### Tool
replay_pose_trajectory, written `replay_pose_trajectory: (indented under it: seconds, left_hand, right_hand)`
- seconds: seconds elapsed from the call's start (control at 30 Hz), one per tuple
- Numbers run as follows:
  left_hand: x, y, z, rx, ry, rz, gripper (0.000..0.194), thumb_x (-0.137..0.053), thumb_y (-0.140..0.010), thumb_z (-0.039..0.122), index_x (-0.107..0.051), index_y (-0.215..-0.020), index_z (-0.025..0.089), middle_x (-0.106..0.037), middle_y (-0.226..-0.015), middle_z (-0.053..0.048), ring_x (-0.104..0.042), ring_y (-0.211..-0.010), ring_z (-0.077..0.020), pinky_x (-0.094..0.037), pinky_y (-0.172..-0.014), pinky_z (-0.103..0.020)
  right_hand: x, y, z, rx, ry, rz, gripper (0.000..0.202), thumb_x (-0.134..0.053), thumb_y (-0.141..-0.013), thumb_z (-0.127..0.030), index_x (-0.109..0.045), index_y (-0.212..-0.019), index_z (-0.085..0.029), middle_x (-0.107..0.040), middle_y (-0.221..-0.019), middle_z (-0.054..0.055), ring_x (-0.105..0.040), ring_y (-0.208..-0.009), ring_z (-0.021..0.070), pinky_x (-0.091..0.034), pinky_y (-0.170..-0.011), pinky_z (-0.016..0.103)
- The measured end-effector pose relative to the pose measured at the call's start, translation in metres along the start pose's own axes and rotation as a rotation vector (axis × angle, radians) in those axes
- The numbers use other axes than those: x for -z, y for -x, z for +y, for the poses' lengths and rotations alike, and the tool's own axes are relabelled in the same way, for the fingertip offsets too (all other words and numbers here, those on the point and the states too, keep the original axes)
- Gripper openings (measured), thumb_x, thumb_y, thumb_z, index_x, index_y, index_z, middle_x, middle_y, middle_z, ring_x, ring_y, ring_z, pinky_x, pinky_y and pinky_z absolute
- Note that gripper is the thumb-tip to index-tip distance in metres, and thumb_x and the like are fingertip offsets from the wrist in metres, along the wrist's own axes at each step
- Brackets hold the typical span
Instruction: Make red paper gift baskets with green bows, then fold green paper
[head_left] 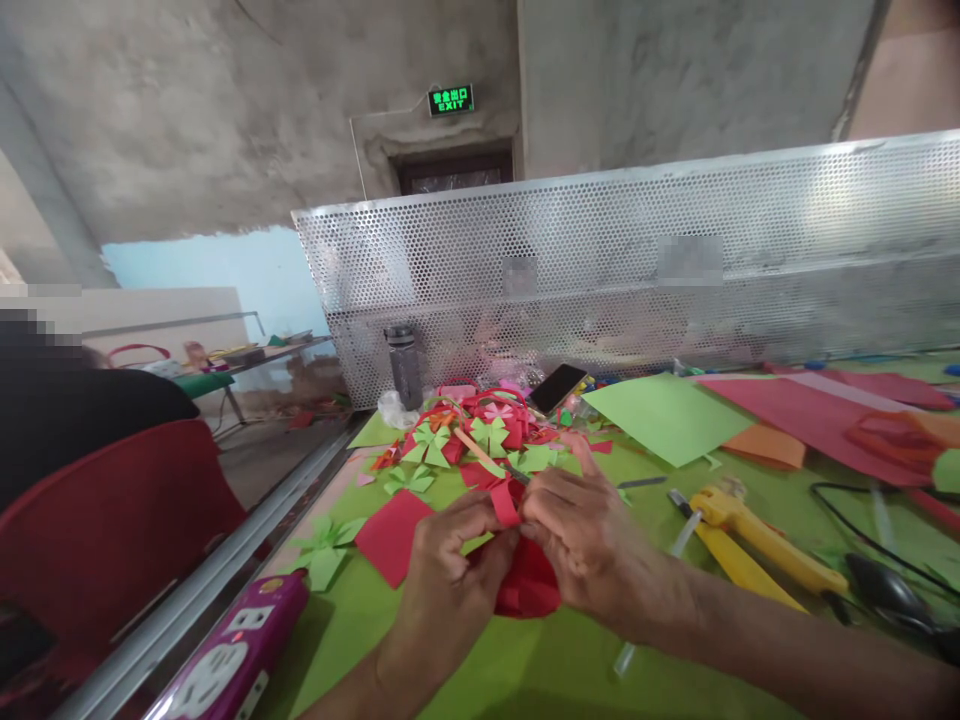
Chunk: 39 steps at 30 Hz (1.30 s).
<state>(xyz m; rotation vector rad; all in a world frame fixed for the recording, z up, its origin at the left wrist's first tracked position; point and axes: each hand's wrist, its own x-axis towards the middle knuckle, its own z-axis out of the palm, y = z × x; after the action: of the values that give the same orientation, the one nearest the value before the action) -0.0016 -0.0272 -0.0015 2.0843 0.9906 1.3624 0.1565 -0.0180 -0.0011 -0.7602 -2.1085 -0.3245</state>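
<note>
In front of me, my left hand (459, 575) pinches a folded red paper piece (531, 585) between thumb and fingers. My right hand (589, 530) is closed on the same piece from the other side, its index finger raised. A curled red paper strip (507, 503) stands up between the two hands; my fingers hide where it meets the larger piece. A flat red paper square (395, 537) lies left of my left hand. Just beyond the hands are green paper flowers (427, 443) and red paper baskets (510, 415) in a pile.
A yellow glue gun (765, 540) and a yellow-handled cutter (739, 570) lie right of my forearm. A purple power strip (232, 645) is at the left edge. Farther back are a bottle (405, 368), a phone (559, 388), green sheets (670, 415) and a perforated metal screen (615, 230). A person sits left.
</note>
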Motion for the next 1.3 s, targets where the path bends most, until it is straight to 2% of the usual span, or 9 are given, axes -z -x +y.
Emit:
replay_pose_trajectory:
  seconds: [0.27, 0.43, 0.57, 0.67, 0.8, 0.93, 1.0, 1.13, 1.3]
  left_hand:
    - [0.002, -0.004, -0.004, 0.087, 0.029, -0.1, 0.028, -0.052, -0.08, 0.006, -0.075, -0.086, 0.022, -0.071, -0.083, -0.001, -0.062, -0.073, -0.0151, -0.047, -0.068, -0.024]
    - [0.007, -0.007, -0.006, 0.122, 0.042, -0.081, 0.024, -0.055, -0.078, 0.009, -0.075, -0.085, 0.02, -0.071, -0.079, -0.002, -0.062, -0.071, -0.0167, -0.048, -0.065, -0.025]
    - [0.015, -0.013, -0.004, 0.316, 0.287, -0.057, 0.015, -0.062, -0.078, 0.019, -0.074, -0.088, 0.02, -0.072, -0.076, -0.003, -0.066, -0.066, -0.0175, -0.05, -0.058, -0.025]
    - [0.02, -0.016, -0.007, 0.455, 0.464, -0.027, 0.016, -0.068, -0.076, 0.029, -0.073, -0.086, 0.017, -0.072, -0.07, -0.004, -0.066, -0.057, -0.0168, -0.051, -0.05, -0.024]
    - [0.021, -0.019, -0.014, 0.516, 0.694, 0.075, 0.015, -0.077, -0.069, 0.027, -0.071, -0.074, 0.014, -0.07, -0.06, -0.003, -0.064, -0.049, -0.0121, -0.048, -0.045, -0.018]
    - [0.02, -0.024, -0.015, 0.551, 0.88, 0.191, 0.018, -0.082, -0.06, 0.022, -0.069, -0.067, 0.013, -0.069, -0.058, -0.002, -0.061, -0.047, -0.0098, -0.049, -0.045, -0.017]
    - [0.02, -0.026, -0.016, 0.574, 0.948, 0.256, 0.02, -0.084, -0.057, 0.018, -0.067, -0.066, 0.012, -0.069, -0.058, -0.001, -0.061, -0.046, -0.0098, -0.05, -0.046, -0.017]
    - [0.022, -0.028, -0.016, 0.571, 1.003, 0.296, 0.021, -0.083, -0.059, 0.015, -0.065, -0.07, 0.013, -0.069, -0.06, 0.0, -0.063, -0.05, -0.0109, -0.052, -0.048, -0.019]
    - [0.022, -0.028, -0.016, 0.521, 1.025, 0.312, 0.024, -0.08, -0.062, 0.014, -0.063, -0.079, 0.015, -0.07, -0.066, 0.0, -0.065, -0.052, -0.0131, -0.054, -0.049, -0.021]
  right_hand:
    - [-0.006, 0.003, 0.0, -0.01, 0.031, -0.021, 0.023, -0.04, -0.082, -0.004, -0.045, -0.065, -0.018, -0.049, -0.062, -0.001, -0.043, -0.057, 0.0127, -0.036, -0.081, 0.036]
    - [-0.005, 0.001, -0.001, -0.076, -0.046, -0.044, 0.02, -0.041, -0.089, -0.008, -0.051, -0.074, -0.017, -0.057, -0.069, 0.001, -0.051, -0.064, 0.0146, -0.036, -0.083, 0.037]
    - [0.008, -0.007, 0.005, -0.191, -0.206, -0.007, 0.006, -0.048, -0.091, -0.018, -0.053, -0.095, -0.019, -0.064, -0.084, 0.002, -0.058, -0.078, 0.0173, -0.03, -0.092, 0.044]
    - [0.016, -0.012, 0.012, -0.249, -0.231, 0.045, 0.009, -0.046, -0.093, -0.024, -0.054, -0.094, -0.021, -0.065, -0.084, 0.001, -0.057, -0.081, 0.0184, -0.031, -0.091, 0.045]
    - [0.018, -0.013, 0.018, -0.366, -0.286, 0.079, 0.016, -0.044, -0.093, -0.033, -0.057, -0.092, -0.023, -0.066, -0.09, 0.002, -0.057, -0.088, 0.0215, -0.037, -0.086, 0.044]
    - [0.016, -0.007, 0.023, -0.443, -0.381, 0.071, 0.022, -0.047, -0.091, -0.04, -0.055, -0.103, -0.023, -0.063, -0.102, 0.006, -0.057, -0.099, 0.0238, -0.042, -0.086, 0.042]
    - [0.015, -0.005, 0.025, -0.414, -0.39, 0.104, 0.026, -0.049, -0.09, -0.041, -0.053, -0.109, -0.024, -0.06, -0.108, 0.006, -0.055, -0.105, 0.0238, -0.043, -0.089, 0.041]
    - [0.013, -0.002, 0.026, -0.221, -0.286, 0.169, 0.03, -0.053, -0.086, -0.048, -0.054, -0.104, -0.023, -0.051, -0.123, 0.01, -0.049, -0.115, 0.026, -0.042, -0.094, 0.043]
    - [0.008, 0.002, 0.021, -0.161, -0.188, 0.191, 0.058, -0.056, -0.078, -0.062, -0.048, -0.116, -0.019, -0.04, -0.134, 0.016, -0.041, -0.123, 0.0309, -0.04, -0.097, 0.049]
